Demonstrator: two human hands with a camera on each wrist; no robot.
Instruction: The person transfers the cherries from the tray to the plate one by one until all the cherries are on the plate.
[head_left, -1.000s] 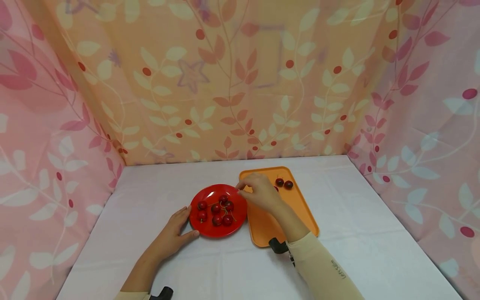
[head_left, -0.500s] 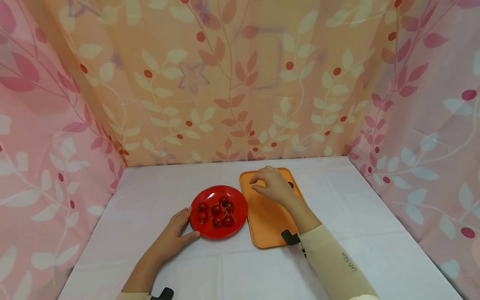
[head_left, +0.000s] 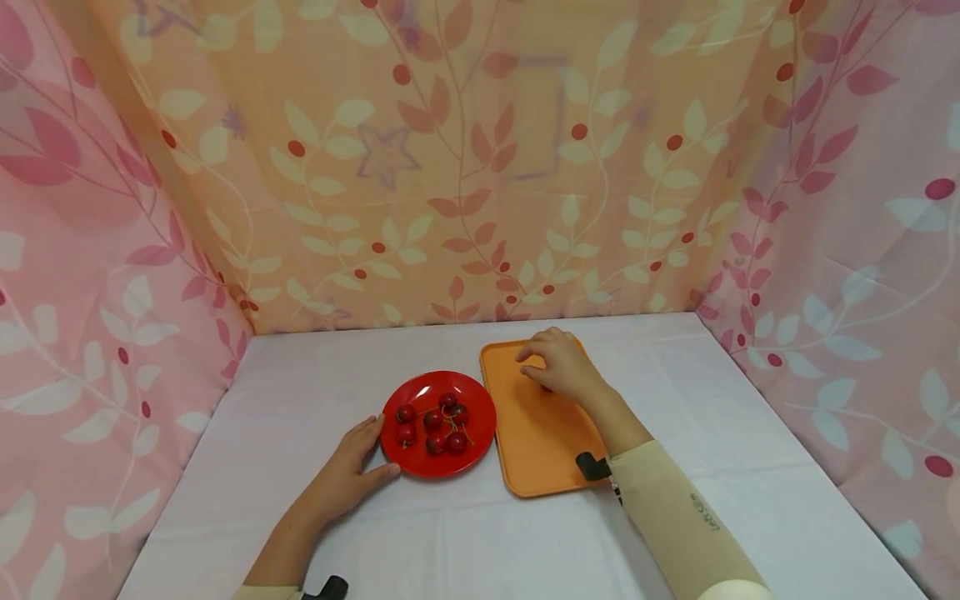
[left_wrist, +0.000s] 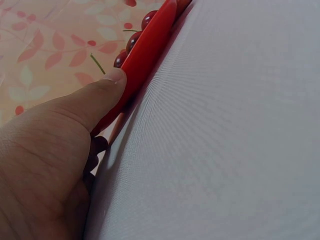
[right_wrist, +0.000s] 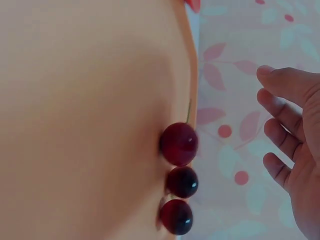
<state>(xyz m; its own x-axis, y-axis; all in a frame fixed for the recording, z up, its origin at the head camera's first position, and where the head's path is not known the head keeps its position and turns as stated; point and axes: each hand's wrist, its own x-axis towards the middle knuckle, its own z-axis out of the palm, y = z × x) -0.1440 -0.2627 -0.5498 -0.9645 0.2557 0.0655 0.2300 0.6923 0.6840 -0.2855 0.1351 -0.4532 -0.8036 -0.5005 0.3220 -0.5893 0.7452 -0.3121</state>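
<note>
My left hand (head_left: 347, 467) holds the near left edge of a red plate (head_left: 482, 408), its thumb (left_wrist: 107, 90) along the rim. Several dark red cherries (head_left: 436, 444) with thin stems lie on the plate. Over the far part of an orange tray (head_left: 525, 450) hovers my right hand (head_left: 564, 364), fingers apart and loosely bent, with nothing between them. In the right wrist view three cherries (right_wrist: 179, 144) sit in a row on the tray, apart from the fingertips. From the head view the hand covers most of them, and only a dark bit shows beneath it.
A white cloth (head_left: 420, 533) covers the table, with the plate and tray side by side on it. Patterned curtains stand behind it (head_left: 465, 208) and on both sides. Each wrist carries a black camera mount (head_left: 592, 467).
My right hand has left the plate's right rim and moved right over the tray, covering the cherries there. The left hand and plate have stayed put.
</note>
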